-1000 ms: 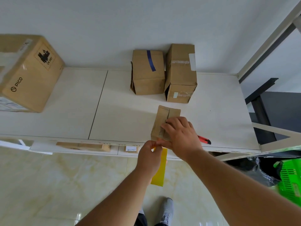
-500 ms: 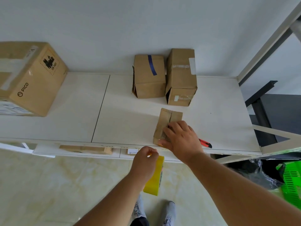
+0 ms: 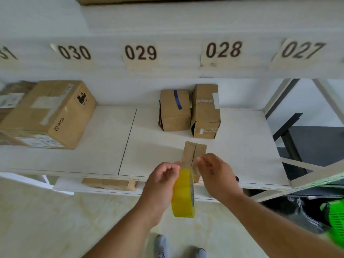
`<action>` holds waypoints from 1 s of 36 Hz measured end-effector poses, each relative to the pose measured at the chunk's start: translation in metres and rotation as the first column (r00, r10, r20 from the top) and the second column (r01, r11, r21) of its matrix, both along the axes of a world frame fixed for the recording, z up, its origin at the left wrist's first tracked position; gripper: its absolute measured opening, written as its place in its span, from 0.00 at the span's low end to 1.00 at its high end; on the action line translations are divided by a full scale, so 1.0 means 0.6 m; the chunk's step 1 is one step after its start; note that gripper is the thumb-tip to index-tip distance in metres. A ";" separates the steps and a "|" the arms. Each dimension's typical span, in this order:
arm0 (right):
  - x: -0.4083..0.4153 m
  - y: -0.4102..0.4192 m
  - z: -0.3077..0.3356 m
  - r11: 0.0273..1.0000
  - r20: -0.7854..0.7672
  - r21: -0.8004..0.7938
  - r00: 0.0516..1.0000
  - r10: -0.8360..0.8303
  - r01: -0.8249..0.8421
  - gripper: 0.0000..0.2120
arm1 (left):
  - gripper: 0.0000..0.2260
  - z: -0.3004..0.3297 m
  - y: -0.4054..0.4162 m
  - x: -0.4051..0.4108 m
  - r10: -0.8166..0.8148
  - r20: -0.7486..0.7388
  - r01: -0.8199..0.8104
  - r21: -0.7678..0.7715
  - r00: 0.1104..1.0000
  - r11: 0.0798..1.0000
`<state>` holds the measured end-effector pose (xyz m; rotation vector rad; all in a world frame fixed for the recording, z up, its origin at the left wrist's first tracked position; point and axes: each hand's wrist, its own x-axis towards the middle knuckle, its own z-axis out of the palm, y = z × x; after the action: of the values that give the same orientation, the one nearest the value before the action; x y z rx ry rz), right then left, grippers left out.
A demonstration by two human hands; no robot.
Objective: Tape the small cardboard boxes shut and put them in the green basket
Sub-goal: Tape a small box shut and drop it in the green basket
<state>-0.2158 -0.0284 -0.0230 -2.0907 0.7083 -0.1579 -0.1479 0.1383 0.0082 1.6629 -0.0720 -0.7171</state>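
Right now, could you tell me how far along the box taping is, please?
Early on. Nothing clearly finished: only a corner of the green basket shows. In hand: left hand holds the tape roll, right hand by the nearest small box, its seam open. Left: two boxes behind.

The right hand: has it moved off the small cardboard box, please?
Yes: the right hand lifted off the small cardboard box toward the shelf's front edge.
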 end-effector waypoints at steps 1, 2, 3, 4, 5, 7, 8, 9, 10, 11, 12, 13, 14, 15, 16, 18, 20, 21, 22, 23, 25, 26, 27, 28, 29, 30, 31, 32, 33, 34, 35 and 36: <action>-0.009 0.017 0.028 0.978 0.031 0.199 0.997 -0.077 0.069 0.20 | 0.05 0.013 -0.003 -0.002 0.024 0.022 -0.023 -0.026 0.999 0.999; -0.020 0.034 0.048 0.935 0.044 0.347 0.994 -0.099 0.078 0.22 | 0.05 0.023 -0.005 -0.006 0.041 0.045 -0.039 -0.046 0.998 0.998; -0.029 0.048 0.062 0.886 0.054 0.460 0.994 -0.093 0.057 0.25 | 0.05 0.033 -0.008 -0.010 0.051 0.067 -0.047 -0.063 0.996 0.997; -0.037 0.060 0.073 0.845 0.072 0.535 0.995 -0.068 0.019 0.28 | 0.05 0.042 -0.012 -0.014 0.052 0.085 -0.044 -0.087 0.995 0.995; -0.043 0.067 0.078 0.816 0.087 0.577 0.995 -0.044 -0.015 0.29 | 0.05 0.051 -0.016 -0.020 0.045 0.100 -0.034 -0.106 0.994 0.994; -0.048 0.072 0.090 0.810 0.113 0.584 0.993 -0.016 -0.053 0.24 | 0.06 0.067 -0.021 -0.029 0.040 0.155 -0.025 -0.098 0.987 0.995; -0.050 0.070 0.101 0.811 0.135 0.580 0.991 -0.011 -0.070 0.21 | 0.06 0.076 -0.022 -0.030 0.029 0.193 -0.015 -0.075 0.981 0.997; -0.049 0.067 0.108 0.801 0.156 0.593 0.988 -0.006 -0.089 0.20 | 0.06 0.081 -0.021 -0.029 0.012 0.233 -0.001 -0.047 0.972 0.999; -0.051 0.065 0.119 0.789 0.174 0.606 0.985 -0.005 -0.103 0.20 | 0.05 0.087 -0.018 -0.027 -0.006 0.289 0.008 -0.008 0.957 1.000; -0.054 0.063 0.127 0.783 0.182 0.612 0.983 -0.002 -0.111 0.21 | 0.04 0.093 -0.014 -0.023 -0.025 0.362 0.009 0.045 0.932 0.999; -0.057 0.064 0.136 0.783 0.178 0.612 0.984 0.003 -0.113 0.21 | 0.04 0.100 -0.010 -0.020 -0.051 0.441 0.006 0.104 0.896 0.995; -0.059 0.065 0.142 0.790 0.170 0.604 0.985 0.001 -0.105 0.23 | 0.05 0.106 -0.006 -0.017 -0.083 0.514 0.006 0.150 0.854 0.989; -0.061 0.067 0.146 0.800 0.160 0.592 0.987 0.000 -0.096 0.25 | 0.06 0.111 -0.003 -0.015 -0.111 0.562 0.012 0.177 0.819 0.984; -0.063 0.067 0.148 0.807 0.155 0.583 0.988 0.004 -0.095 0.27 | 0.06 0.117 -0.001 -0.014 -0.125 0.579 0.023 0.179 0.806 0.983; -0.065 0.068 0.150 0.802 0.151 0.590 0.989 0.000 -0.090 0.27 | 0.05 0.125 0.000 -0.015 -0.124 0.568 0.036 0.163 0.814 0.986; -0.065 0.071 0.156 0.766 0.150 0.637 0.989 -0.017 -0.083 0.24 | 0.01 0.136 0.004 -0.015 -0.126 0.552 0.062 0.132 0.824 0.989; -0.064 0.076 0.165 0.739 0.144 0.670 0.989 -0.029 -0.075 0.23 | 0.02 0.141 0.008 -0.015 -0.130 0.570 0.084 0.106 0.811 0.991; -0.063 0.078 0.169 0.735 0.143 0.675 0.989 -0.037 -0.070 0.23 | 0.02 0.144 0.011 -0.013 -0.121 0.577 0.090 0.083 0.807 0.993; -0.062 0.081 0.175 0.730 0.143 0.681 0.989 -0.043 -0.067 0.23 | 0.02 0.147 0.014 -0.013 -0.106 0.586 0.089 0.057 0.803 0.994; -0.059 0.084 0.177 0.726 0.138 0.685 0.989 -0.058 -0.053 0.22 | 0.03 0.149 0.015 -0.013 -0.090 0.596 0.086 0.035 0.798 0.996; -0.054 0.094 0.188 0.722 0.142 0.691 0.986 -0.089 -0.034 0.19 | 0.04 0.152 0.021 -0.010 -0.063 0.613 0.073 0.009 0.787 0.997; -0.053 0.099 0.193 0.722 0.144 0.692 0.985 -0.096 -0.031 0.16 | 0.05 0.153 0.024 -0.009 -0.048 0.615 0.065 -0.004 0.787 0.998; -0.050 0.106 0.198 0.725 0.151 0.688 0.983 -0.100 -0.032 0.14 | 0.05 0.154 0.028 -0.006 -0.032 0.609 0.054 -0.018 0.793 0.998; -0.049 0.113 0.203 0.729 0.152 0.684 0.982 -0.110 -0.024 0.11 | 0.05 0.154 0.032 -0.002 -0.018 0.601 0.043 -0.027 0.799 0.999; -0.046 0.120 0.206 0.735 0.148 0.678 0.981 -0.126 -0.008 0.08 | 0.05 0.155 0.037 0.002 -0.011 0.594 0.035 -0.029 0.805 0.999; -0.044 0.128 0.210 0.741 0.147 0.671 0.979 -0.142 0.007 0.05 | 0.04 0.155 0.042 0.006 -0.008 0.594 0.027 -0.024 0.805 0.999; -0.040 0.138 0.214 0.756 0.150 0.654 0.976 -0.159 0.022 0.06 | 0.04 0.157 0.051 0.012 -0.012 0.604 0.029 -0.018 0.797 0.999; -0.039 0.144 0.217 0.766 0.149 0.641 0.974 -0.172 0.037 0.07 | 0.04 0.156 0.055 0.015 -0.026 0.636 0.033 0.001 0.771 0.999; -0.037 0.152 0.220 0.774 0.148 0.631 0.972 -0.185 0.051 0.07 | 0.03 0.155 0.062 0.022 -0.052 0.690 0.043 0.031 0.722 0.999; -0.034 0.161 0.224 0.779 0.146 0.623 0.969 -0.197 0.064 0.07 | 0.04 0.156 0.071 0.030 -0.093 0.748 0.055 0.076 0.657 0.996; -0.032 0.166 0.225 0.784 0.141 0.616 0.969 -0.204 0.076 0.07 | 0.07 0.156 0.077 0.036 -0.140 0.787 0.066 0.126 0.601 0.990; -0.030 0.173 0.228 0.791 0.138 0.606 0.968 -0.209 0.084 0.08 | 0.10 0.155 0.085 0.044 -0.171 0.799 0.074 0.157 0.576 0.985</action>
<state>-0.2336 0.0755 0.1136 -1.3894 0.6893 -0.1975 -0.1215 0.1896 0.1012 1.9889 -0.8367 0.0207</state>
